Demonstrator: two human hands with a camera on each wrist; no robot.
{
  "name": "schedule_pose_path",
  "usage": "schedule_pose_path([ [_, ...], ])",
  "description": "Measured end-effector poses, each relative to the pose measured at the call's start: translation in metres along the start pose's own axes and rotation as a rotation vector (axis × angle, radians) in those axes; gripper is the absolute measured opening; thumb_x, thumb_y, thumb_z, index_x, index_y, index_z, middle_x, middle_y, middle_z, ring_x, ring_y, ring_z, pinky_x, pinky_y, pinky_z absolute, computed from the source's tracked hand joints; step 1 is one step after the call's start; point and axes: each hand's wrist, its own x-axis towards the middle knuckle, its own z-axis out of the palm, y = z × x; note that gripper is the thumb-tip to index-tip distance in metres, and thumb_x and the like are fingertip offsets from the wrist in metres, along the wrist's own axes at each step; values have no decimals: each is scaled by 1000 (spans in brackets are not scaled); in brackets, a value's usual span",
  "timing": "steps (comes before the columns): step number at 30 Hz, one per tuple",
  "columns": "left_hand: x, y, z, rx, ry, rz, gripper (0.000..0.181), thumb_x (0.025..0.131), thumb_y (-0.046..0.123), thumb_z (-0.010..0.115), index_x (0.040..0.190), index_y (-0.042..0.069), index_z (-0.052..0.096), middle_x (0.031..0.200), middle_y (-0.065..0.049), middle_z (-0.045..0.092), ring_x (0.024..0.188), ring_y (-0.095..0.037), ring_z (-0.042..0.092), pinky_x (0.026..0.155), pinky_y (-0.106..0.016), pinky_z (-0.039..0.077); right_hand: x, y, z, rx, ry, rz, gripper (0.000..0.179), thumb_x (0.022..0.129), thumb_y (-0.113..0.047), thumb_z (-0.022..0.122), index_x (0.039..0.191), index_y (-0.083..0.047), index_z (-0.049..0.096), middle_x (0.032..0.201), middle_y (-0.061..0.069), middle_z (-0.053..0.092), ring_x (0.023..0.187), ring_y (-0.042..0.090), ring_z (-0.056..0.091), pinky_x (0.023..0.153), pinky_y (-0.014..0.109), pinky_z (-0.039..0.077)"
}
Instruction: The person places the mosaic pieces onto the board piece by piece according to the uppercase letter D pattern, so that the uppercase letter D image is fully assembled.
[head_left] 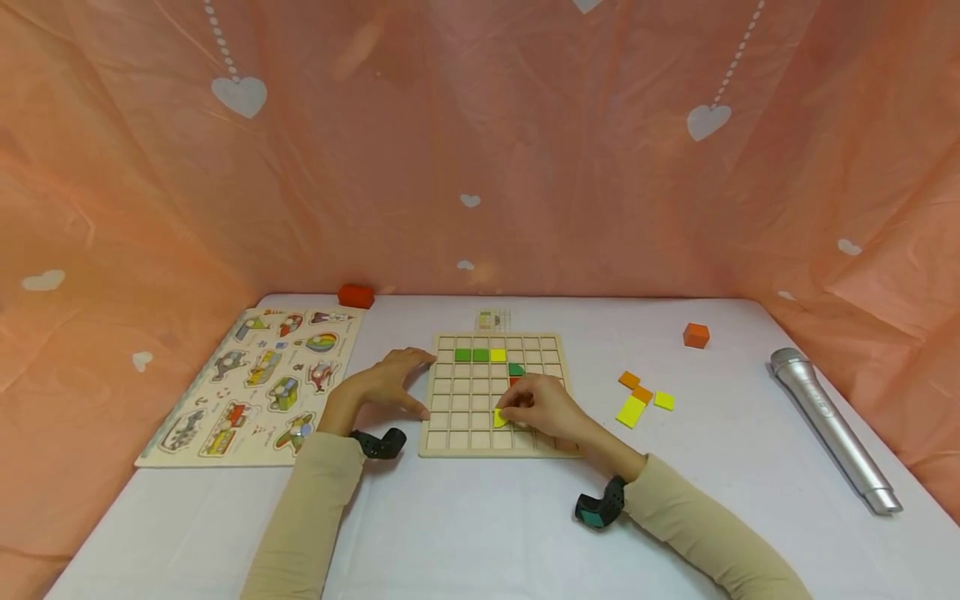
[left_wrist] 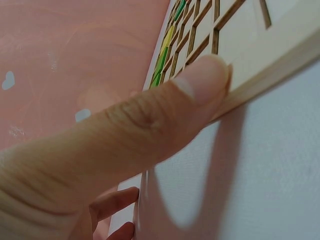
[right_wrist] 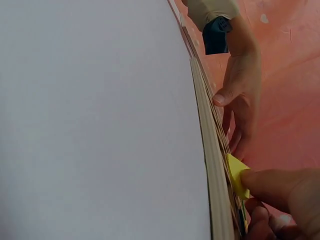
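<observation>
A wooden grid board (head_left: 460, 448) lies flat in the middle of the table. Two green square tiles (head_left: 472, 355) and a yellow square tile (head_left: 498, 355) sit side by side in its upper rows. A green piece with a cut or rounded corner (head_left: 516, 369) and a partly covered red piece (head_left: 513, 381) show beside my right hand (head_left: 551, 407). That hand pinches a yellow tile (right_wrist: 236, 175) between thumb and fingers, low over the board's lower middle cells. My left hand (head_left: 386, 382) steadies the board's left side, its thumb (left_wrist: 200, 82) resting on the edge and its fingers spread.
Loose orange tiles (head_left: 629, 380) and yellow tiles (head_left: 631, 412) lie right of the board. Farther right are an orange block (head_left: 696, 336) and a silver microphone (head_left: 836, 429). A picture puzzle board (head_left: 255, 392) lies left, a red block (head_left: 356, 296) behind it. A small pattern card (head_left: 492, 320) is behind the grid.
</observation>
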Motion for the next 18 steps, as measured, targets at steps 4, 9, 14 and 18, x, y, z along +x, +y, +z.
schedule_pose_path([
  [4,0,0,0,10,7,8,91,66,35,83,138,3,39,144,-19,36,133,-38,27,110,-52,24,0,0,4,-60,19,-74,3,82,-12,71,84,-11,73,74,-6,63,59,4,44,51,17,37],
  [9,-1,1,0,6,-1,8,91,66,34,83,139,3,38,144,-19,36,133,-38,28,110,-51,24,0,-2,3,-111,-9,-101,3,82,-15,71,84,-13,72,74,-10,62,60,3,45,51,18,39],
  [14,-1,1,0,7,6,19,90,66,33,83,138,2,39,143,-19,36,133,-38,28,110,-51,24,1,-1,-2,-142,-67,-124,11,79,-18,75,89,-14,72,79,-10,63,62,3,47,54,19,42],
  [18,0,0,0,5,4,16,90,66,34,83,138,3,39,143,-19,36,133,-38,28,110,-51,24,1,0,-5,-158,-86,-173,14,79,-17,74,92,-11,72,83,-6,66,64,4,48,56,18,43],
])
